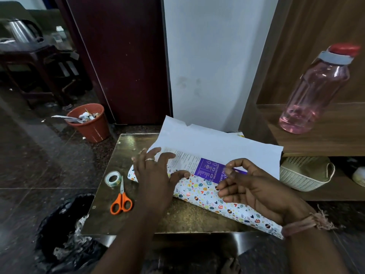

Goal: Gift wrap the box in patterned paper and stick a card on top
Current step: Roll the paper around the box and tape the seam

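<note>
1. Head view: left hand [156, 171] lies flat with fingers spread, pressing the paper [207, 192] onto the box [209, 171].
2. Right hand [254, 186] hovers over the box's near side, fingers loosely curled, thumb and forefinger close together; whether they pinch anything I cannot tell.
3. Box lies on the table [177, 218], half covered; the paper's white far flap stands up behind it.
4. Tape [113, 178] and scissors [121, 198] lie left of the box.
</note>
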`<control>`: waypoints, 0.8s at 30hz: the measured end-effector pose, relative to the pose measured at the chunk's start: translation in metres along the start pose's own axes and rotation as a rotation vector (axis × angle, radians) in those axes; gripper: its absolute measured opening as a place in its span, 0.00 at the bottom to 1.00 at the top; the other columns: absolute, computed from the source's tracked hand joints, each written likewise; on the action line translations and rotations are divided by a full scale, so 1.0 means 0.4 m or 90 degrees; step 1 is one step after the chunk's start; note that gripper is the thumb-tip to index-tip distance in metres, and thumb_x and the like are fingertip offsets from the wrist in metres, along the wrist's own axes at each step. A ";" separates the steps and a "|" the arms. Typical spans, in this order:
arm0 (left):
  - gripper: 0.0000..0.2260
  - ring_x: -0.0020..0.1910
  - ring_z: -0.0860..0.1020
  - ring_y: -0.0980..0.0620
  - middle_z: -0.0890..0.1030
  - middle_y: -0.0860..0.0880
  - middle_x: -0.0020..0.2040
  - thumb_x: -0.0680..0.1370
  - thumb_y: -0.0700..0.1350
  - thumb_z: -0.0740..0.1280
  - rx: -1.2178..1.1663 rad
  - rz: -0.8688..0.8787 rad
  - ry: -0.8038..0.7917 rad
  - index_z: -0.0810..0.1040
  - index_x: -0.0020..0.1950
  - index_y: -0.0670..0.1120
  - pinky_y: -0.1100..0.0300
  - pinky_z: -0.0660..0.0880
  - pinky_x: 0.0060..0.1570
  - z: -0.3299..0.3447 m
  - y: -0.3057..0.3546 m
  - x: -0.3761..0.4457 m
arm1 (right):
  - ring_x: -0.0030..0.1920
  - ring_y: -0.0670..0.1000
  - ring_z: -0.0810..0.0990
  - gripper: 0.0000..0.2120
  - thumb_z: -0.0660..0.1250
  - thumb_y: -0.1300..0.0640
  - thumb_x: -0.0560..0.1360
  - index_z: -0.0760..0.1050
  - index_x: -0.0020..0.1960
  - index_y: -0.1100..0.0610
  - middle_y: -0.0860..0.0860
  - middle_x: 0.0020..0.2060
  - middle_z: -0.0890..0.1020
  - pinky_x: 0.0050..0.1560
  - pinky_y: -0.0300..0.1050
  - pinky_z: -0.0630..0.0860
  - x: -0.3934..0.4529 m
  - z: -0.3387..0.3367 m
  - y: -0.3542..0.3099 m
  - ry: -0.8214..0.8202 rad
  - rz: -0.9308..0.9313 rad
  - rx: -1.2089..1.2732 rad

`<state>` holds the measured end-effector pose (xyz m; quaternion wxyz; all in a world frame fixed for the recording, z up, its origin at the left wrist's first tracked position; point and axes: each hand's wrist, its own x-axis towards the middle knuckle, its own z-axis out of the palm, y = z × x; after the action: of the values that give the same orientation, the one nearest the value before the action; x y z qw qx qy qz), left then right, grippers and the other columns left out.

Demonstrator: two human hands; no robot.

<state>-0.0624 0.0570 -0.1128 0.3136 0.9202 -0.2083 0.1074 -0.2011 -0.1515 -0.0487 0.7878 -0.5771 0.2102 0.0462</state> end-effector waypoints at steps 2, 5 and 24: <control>0.25 0.75 0.61 0.42 0.71 0.49 0.71 0.71 0.72 0.66 0.015 -0.028 0.030 0.79 0.60 0.57 0.39 0.57 0.74 -0.008 0.020 -0.021 | 0.44 0.63 0.84 0.19 0.71 0.56 0.72 0.70 0.59 0.58 0.69 0.47 0.82 0.46 0.52 0.84 0.002 -0.002 -0.002 0.007 0.004 0.009; 0.15 0.66 0.65 0.43 0.70 0.47 0.66 0.75 0.62 0.71 0.009 -0.123 0.050 0.76 0.55 0.56 0.45 0.64 0.63 -0.023 0.053 -0.053 | 0.44 0.63 0.84 0.19 0.71 0.56 0.71 0.70 0.59 0.57 0.70 0.47 0.83 0.44 0.51 0.85 0.003 -0.003 -0.002 0.013 0.003 0.010; 0.34 0.47 0.85 0.46 0.83 0.41 0.54 0.61 0.52 0.81 -0.625 -0.543 -0.088 0.70 0.61 0.47 0.47 0.83 0.50 -0.018 0.140 -0.176 | 0.60 0.49 0.71 0.19 0.72 0.46 0.76 0.63 0.58 0.42 0.43 0.57 0.76 0.57 0.47 0.61 0.077 0.082 0.063 0.276 -0.265 -0.718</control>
<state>-0.1509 0.0436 -0.1004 0.6984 0.6767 0.1304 -0.1933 -0.1719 -0.1181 -0.0748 0.2952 -0.9281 0.1914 -0.1221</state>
